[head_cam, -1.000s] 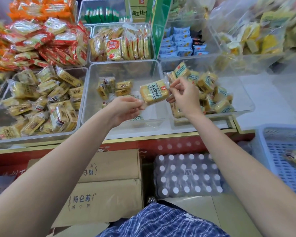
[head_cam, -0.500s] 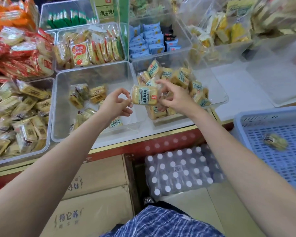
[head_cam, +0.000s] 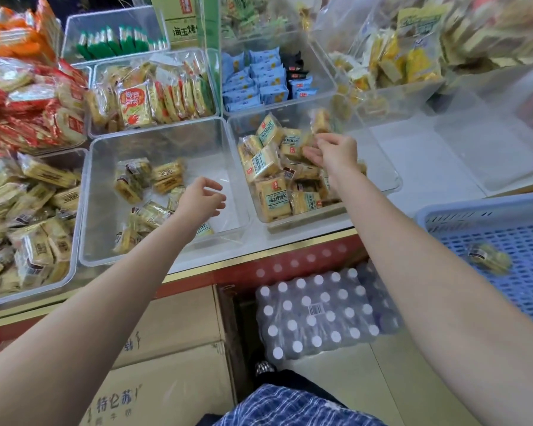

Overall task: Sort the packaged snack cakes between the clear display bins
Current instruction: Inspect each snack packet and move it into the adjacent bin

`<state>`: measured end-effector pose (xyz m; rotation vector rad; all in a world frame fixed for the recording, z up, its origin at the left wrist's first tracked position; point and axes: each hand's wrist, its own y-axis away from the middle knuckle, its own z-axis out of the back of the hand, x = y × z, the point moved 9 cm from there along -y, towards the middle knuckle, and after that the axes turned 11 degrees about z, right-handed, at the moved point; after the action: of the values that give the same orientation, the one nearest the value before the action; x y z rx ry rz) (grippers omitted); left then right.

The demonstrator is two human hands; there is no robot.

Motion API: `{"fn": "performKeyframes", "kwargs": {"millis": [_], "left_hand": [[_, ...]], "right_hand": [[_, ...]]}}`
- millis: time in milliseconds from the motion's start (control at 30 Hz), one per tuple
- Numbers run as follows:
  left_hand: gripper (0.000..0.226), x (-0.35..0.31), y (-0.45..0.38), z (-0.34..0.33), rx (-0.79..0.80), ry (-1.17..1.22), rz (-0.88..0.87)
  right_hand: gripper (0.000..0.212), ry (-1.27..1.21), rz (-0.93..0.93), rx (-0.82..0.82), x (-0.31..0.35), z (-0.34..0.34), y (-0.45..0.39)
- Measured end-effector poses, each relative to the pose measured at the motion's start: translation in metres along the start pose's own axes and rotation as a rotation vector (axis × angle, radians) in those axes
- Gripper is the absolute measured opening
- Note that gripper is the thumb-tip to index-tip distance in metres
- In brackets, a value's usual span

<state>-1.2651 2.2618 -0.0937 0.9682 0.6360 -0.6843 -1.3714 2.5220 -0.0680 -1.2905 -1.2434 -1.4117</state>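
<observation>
2 hands (head_cam: 333, 150) hover over clear bins (head_cam: 228, 142), seemingly empty.

bins (head_cam: 154, 139): clear hard plastic, glossy, smooth walls | snack cakes (head_cam: 266, 162): shiny crinkly see-through film wrappers | basket (head_cam: 490, 216): blue plastic lattice, kinda matt | boxes (head_cam: 173, 321): plain brown cardboard, matt | bottle pack (head_cam: 317, 315): glossy shrink-wrap film | tabletop (head_cam: 428, 167): smooth white with a shiny gold-looking edge strip
</observation>
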Motion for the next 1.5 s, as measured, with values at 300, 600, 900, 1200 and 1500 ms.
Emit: {"fn": "performKeyframes", "kwargs": {"millis": [300, 600, 900, 1200, 1500], "left_hand": [[0.021, 0.025, 0.004, 0.060, -0.253, -0.496, -0.179], [0.026, 0.083, -0.023, 0.136, -0.448, -0.647, -0.186], [0.020, 0.090, -0.028, 0.141, -0.575, -0.640, -0.232], [0.023, 0.088, -0.027, 0.140, -0.560, -0.648, -0.257], [0.025, 0.089, -0.029, 0.140, -0.499, -0.604, -0.239]], "right_hand": [[0.016, 0.223, 0.119, 0.348, 0.004, -0.082, 0.032], [0.028, 0.599, 0.124, 0.774, -0.070, -0.222, 0.068], [0.095, 1.193, 0.222, 1.104, -0.164, -0.298, 0.050], [0.104, 1.334, 0.219, 1.151, -0.176, -0.308, 0.057], [0.052, 0.943, 0.571, 0.793, -0.081, -0.256, 0.066]]}}
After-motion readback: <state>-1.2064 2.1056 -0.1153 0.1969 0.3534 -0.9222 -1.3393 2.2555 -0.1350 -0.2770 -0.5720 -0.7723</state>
